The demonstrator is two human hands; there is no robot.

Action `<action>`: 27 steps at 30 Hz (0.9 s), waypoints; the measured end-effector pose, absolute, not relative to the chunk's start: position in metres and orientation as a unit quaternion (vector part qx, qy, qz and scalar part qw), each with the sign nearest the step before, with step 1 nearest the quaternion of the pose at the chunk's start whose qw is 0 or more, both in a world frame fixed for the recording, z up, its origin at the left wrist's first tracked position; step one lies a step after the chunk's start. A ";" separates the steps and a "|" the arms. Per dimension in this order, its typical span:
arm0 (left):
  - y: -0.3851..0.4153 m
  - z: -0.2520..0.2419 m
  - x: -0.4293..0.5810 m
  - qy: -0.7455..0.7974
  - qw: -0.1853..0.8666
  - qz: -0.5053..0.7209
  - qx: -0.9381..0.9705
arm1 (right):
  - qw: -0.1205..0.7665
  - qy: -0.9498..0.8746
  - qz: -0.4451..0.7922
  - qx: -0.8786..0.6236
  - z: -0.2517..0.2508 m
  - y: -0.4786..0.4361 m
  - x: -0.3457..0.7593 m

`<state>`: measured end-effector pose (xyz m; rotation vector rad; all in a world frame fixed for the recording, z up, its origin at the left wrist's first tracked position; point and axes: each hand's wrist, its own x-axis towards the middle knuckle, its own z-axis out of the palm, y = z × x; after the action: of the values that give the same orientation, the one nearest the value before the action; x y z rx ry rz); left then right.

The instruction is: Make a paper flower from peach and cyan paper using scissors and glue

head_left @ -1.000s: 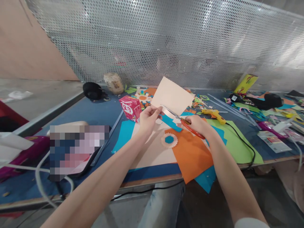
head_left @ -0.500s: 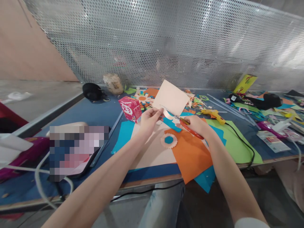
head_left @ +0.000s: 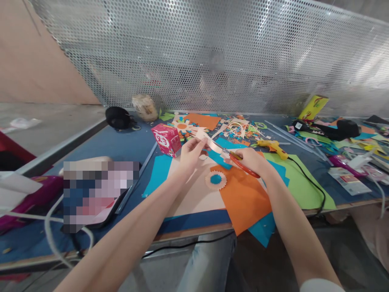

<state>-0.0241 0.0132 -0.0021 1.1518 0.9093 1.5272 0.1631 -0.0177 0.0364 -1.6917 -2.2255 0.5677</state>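
Observation:
My left hand (head_left: pixel 191 153) pinches a piece of pale peach paper (head_left: pixel 200 134), now seen at a steep slant, with a curved edge running towards the blades. My right hand (head_left: pixel 251 159) is closed round the orange handles of a pair of scissors (head_left: pixel 244 166), whose blades meet the paper's right end. Below the hands lies a fringed peach ring with a blue centre (head_left: pixel 216 179). It rests on a large peach sheet (head_left: pixel 194 198), beside an orange sheet (head_left: pixel 244 198).
A pink box (head_left: pixel 166 140) stands left of my left hand. Paper scraps (head_left: pixel 243 127) and a paper flower (head_left: pixel 182 126) lie behind. A yellow glue gun (head_left: pixel 273 148) with a black cord sits to the right, near a green sheet (head_left: pixel 306 182). A perforated metal panel (head_left: pixel 194 52) closes the back.
The peach paper, which stood broad and facing me, has turned to a thin slant, uncovering the orange sheet and scraps behind it. Both hands stay nearly in place.

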 end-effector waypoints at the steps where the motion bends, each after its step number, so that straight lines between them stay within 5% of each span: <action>1: 0.014 -0.002 -0.025 0.379 0.477 0.633 0.477 | 0.142 -0.771 0.199 -0.588 0.036 -0.018 0.163; 27: 0.016 -0.003 -0.029 0.306 0.499 0.667 0.461 | 0.129 -0.785 0.201 -0.571 0.035 -0.018 0.160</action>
<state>-0.0291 0.0160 -0.0029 1.1164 0.7416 1.6136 0.1598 -0.0180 0.0351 -1.6609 -2.2837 0.5848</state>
